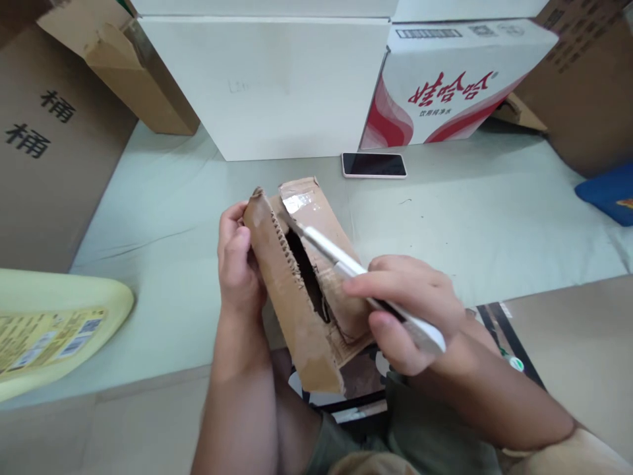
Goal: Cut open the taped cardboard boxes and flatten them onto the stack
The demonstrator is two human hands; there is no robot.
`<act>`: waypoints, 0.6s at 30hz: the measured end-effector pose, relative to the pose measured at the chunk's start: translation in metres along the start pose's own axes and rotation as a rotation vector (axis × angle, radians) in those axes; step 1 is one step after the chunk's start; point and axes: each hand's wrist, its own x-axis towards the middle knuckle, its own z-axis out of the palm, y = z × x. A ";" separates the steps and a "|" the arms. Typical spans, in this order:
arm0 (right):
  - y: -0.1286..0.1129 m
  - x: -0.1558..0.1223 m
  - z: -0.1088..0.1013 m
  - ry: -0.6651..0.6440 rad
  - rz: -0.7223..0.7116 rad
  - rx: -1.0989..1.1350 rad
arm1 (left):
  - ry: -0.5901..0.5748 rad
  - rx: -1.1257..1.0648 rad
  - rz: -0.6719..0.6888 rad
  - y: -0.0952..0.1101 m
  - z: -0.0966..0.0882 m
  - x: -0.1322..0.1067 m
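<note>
A small brown cardboard box [291, 303] is held up in front of me, tilted, with its top flaps parted along a ragged edge and a dark gap between them. My left hand [240, 260] grips its far left end, the thumb against the side. In my right hand [413, 310] is a white-handled utility knife [341, 260], pointing up and left. The knife's tip lies at the gap near the far end, beside a strip of shiny tape [301, 200] on the right flap. How deep the blade goes is hard to see.
A phone [374, 165] lies on the pale green cloth [430, 211]. Behind it stand a white box [291, 92] and a red-and-white printed carton [445, 99]. Large cardboard boxes [49, 152] flank the left. A yellow bottle [64, 330] is at left, a blue object [608, 194] at right.
</note>
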 end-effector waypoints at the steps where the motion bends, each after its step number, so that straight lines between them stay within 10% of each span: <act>1: 0.004 -0.001 -0.002 0.060 -0.016 -0.028 | 0.025 -0.017 0.000 0.003 0.002 0.001; 5: 0.033 -0.008 -0.008 0.170 0.120 -0.192 | 0.121 -0.027 0.083 0.015 0.001 0.006; 12: 0.098 -0.035 -0.007 -0.378 0.701 -0.565 | 0.162 -0.054 0.090 0.014 -0.015 0.012; 18: 0.110 -0.051 0.003 -0.392 0.571 -0.622 | 0.264 -0.066 0.116 0.011 0.000 0.015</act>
